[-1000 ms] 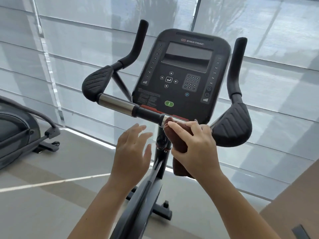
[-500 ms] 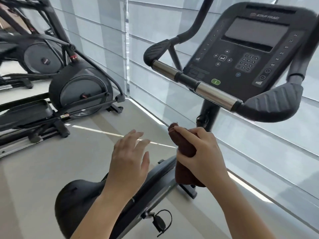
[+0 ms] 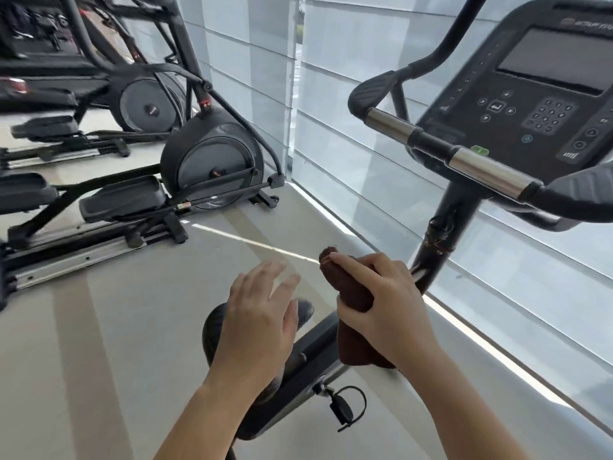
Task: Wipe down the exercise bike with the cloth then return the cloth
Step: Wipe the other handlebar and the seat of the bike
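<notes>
The black exercise bike (image 3: pixel 444 234) fills the right side, with its console (image 3: pixel 530 104) at the upper right and a chrome-and-black handlebar (image 3: pixel 477 164) below it. My right hand (image 3: pixel 384 307) grips a rolled dark brown cloth (image 3: pixel 351 293), held in the air below the handlebar and left of the bike's post. My left hand (image 3: pixel 258 320) hovers with fingers spread over the black saddle (image 3: pixel 215 327), holding nothing. The saddle is mostly hidden behind that hand.
An elliptical trainer (image 3: pixel 205 161) stands at the left on the pale floor, with more machines (image 3: pixel 49 61) behind it. Window blinds (image 3: pixel 331 94) run along the far side. A pedal with a strap (image 3: pixel 345 410) hangs below the bike frame.
The cloth has come off the handlebar and dropped lower with my right hand. The view has swung left and down, bringing the saddle and the elliptical into sight.
</notes>
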Tool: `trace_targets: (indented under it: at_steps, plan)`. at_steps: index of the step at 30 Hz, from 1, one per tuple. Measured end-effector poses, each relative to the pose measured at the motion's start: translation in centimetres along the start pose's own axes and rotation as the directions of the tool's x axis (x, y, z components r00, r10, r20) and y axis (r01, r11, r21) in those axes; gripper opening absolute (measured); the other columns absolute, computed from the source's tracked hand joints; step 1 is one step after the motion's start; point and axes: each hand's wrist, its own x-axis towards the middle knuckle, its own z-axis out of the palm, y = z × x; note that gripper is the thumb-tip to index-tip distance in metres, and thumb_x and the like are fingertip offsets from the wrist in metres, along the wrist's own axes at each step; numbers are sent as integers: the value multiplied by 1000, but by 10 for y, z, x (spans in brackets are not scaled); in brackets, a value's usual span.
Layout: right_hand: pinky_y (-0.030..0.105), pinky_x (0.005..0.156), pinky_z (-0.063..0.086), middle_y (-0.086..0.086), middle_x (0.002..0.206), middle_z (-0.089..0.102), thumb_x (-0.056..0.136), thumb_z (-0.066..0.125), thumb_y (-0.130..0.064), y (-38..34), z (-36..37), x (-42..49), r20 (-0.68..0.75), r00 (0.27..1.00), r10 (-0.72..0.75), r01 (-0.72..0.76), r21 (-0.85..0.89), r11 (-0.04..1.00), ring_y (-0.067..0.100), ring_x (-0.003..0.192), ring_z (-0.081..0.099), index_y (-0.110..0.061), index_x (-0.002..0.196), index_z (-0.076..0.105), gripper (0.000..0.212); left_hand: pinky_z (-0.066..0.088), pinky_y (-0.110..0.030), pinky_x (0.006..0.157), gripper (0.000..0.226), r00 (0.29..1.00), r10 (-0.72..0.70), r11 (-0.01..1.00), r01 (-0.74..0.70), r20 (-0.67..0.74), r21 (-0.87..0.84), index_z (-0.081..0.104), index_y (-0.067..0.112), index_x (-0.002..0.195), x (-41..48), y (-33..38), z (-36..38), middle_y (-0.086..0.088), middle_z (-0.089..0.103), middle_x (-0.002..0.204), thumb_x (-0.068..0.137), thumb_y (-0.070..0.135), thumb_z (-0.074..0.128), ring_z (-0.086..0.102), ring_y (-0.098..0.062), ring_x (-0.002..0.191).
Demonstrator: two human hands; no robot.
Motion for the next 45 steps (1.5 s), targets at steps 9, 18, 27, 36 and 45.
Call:
trace_targets:
  at_steps: [9, 18, 27, 36, 45]
  plan:
    - [36, 79, 42, -7, 107, 57, 73, 65, -28, -137, 81, -5, -21, 997, 71, -71, -1, 997, 21, 96, 44, -43, 123, 50, 54, 39, -55, 94, 37, 999, 21, 999, -23, 37, 40, 61, 5, 111, -37, -139, -87, -18, 61, 113, 74, 6, 68, 54, -36, 111]
    - [31, 80, 36, -11, 106, 56, 74, 65, -27, -259, 153, 13, -14, 993, 117, -116, 58, 992, 17, 97, 41, -45, 121, 51, 53, 38, -56, 95, 35, 995, 37, 998, -43, 93, 55, 61, 5, 110, -57, -253, -164, -19, 61, 114, 76, 7, 68, 52, -36, 113]
    - [34, 80, 40, -14, 104, 53, 74, 64, -26, -288, 200, 81, 68, 991, 115, -117, 22, 993, 17, 97, 41, -46, 122, 50, 54, 38, -56, 94, 35, 1000, -4, 1000, 4, -1, 23, 62, 4, 108, -19, -329, -167, -19, 62, 112, 74, 7, 69, 54, -37, 111]
    - [27, 74, 34, -13, 100, 54, 73, 67, -24, -269, 269, 212, -68, 981, 180, -177, 60, 982, 14, 92, 40, -46, 119, 52, 53, 34, -57, 95, 35, 996, 89, 996, -89, -2, 23, 61, 3, 108, 117, -417, -117, -19, 62, 111, 74, 7, 69, 54, -36, 111]
    - [15, 74, 31, -19, 97, 52, 72, 69, -22, -217, 252, 320, -221, 921, 321, -315, 60, 947, 15, 95, 44, -45, 118, 53, 54, 33, -55, 97, 35, 958, 287, 939, -281, 0, -199, 59, 2, 112, 278, -420, -60, -19, 59, 113, 78, 6, 66, 52, -35, 112]
